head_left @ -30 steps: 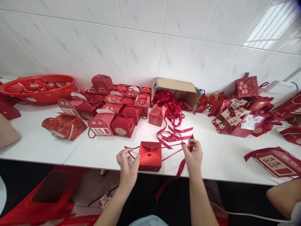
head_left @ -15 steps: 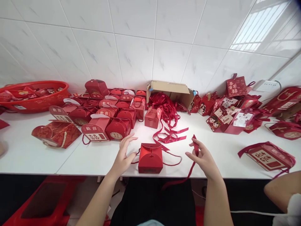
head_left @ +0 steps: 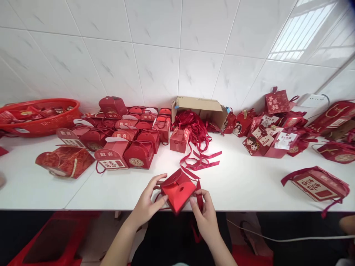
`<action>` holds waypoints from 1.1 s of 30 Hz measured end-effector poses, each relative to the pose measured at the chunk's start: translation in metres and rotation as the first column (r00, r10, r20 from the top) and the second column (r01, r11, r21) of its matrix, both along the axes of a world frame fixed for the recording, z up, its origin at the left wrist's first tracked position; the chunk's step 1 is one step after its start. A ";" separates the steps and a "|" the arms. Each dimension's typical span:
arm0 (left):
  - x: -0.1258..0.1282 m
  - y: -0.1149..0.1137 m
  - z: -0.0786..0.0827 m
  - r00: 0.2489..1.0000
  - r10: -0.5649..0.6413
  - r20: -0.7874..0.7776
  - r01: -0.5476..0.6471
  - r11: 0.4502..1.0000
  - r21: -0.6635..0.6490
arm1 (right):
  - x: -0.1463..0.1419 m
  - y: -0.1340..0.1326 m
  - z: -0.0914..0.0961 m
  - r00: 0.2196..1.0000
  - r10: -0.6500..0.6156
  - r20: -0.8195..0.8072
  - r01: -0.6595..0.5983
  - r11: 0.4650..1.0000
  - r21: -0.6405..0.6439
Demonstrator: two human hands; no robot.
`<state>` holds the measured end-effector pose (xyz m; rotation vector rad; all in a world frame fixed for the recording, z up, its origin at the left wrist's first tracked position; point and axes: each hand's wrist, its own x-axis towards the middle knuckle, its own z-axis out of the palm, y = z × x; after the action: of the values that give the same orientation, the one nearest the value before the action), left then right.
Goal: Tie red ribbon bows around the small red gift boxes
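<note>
A small red gift box (head_left: 177, 192) with folded-over top flaps and a slot is tilted and turned cornerwise at the table's front edge. My left hand (head_left: 148, 203) grips its left side, thumb near the front and fingers behind. On the right side, the thumb and fingertips of my right hand (head_left: 204, 212) touch the box. A red ribbon (head_left: 199, 195) runs through the fingers of that same hand, and its tail hangs below the table edge. Part of the box's cord shows beside the left hand; the rest is hidden.
Behind stand rows of red gift boxes (head_left: 138, 151) and a cardboard box (head_left: 201, 103) spilling red ribbons (head_left: 191, 123). A red basin (head_left: 41, 122) is far left. More decorated boxes (head_left: 266, 138) stand right, with one lying box (head_left: 314, 184) nearer. Another person's arm (head_left: 346, 224) shows at the right edge.
Both hands have moved in to the gift box from either side. It has turned from square-on to cornerwise and tilted. The ribbon came leftward with my right hand. The person's arm at right has drawn back.
</note>
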<state>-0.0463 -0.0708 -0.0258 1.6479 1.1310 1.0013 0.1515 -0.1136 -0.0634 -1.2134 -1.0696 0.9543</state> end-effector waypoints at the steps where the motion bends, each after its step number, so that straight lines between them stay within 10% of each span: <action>1: -0.001 -0.007 -0.001 0.999 0.032 -0.039 -0.032 0.999 0.012 | -0.001 0.005 0.000 1.000 0.003 -0.001 -0.003 1.000 -0.012; 15: 0.026 -0.014 0.036 0.882 0.126 -0.454 0.039 0.940 0.338 | 0.030 0.021 0.051 0.937 0.205 -0.282 -0.207 0.978 0.022; 33: 0.043 0.003 0.037 0.903 0.110 -0.415 -0.025 0.978 0.206 | 0.022 0.026 0.062 0.786 0.271 -0.556 -0.392 0.913 -0.109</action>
<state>-0.0030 -0.0682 0.0109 2.0673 1.4180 0.8372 0.1736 -0.0880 -0.0015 -0.8525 -0.7474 1.6170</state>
